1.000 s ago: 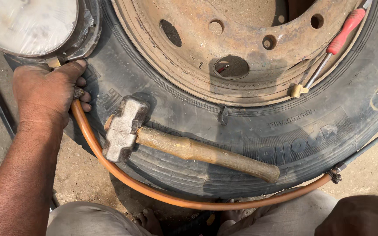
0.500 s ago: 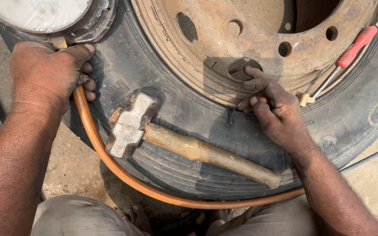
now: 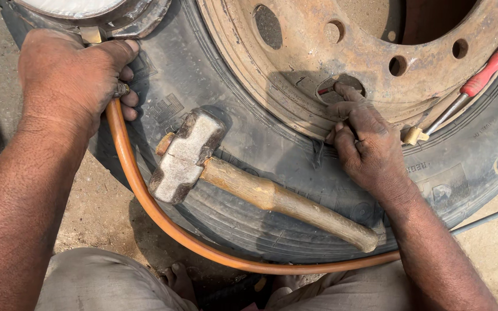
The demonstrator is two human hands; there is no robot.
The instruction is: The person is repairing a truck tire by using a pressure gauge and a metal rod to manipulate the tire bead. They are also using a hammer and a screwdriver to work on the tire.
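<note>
We see only part of the rusty wheel rim (image 3: 341, 52); the top edge cuts it off. The left hand (image 3: 67, 78) covers the end of the orange hose (image 3: 145, 196), so we cannot tell how it connects. The right hand (image 3: 367, 144) hides its own fingertips at the rim hole. The screwdriver (image 3: 474, 86) handle runs past the right edge.

A curved orange rubber hose (image 3: 145, 201) is gripped at its upper end; a small red-tipped valve (image 3: 326, 90) is pinched inside a rusty rim hole.
</note>
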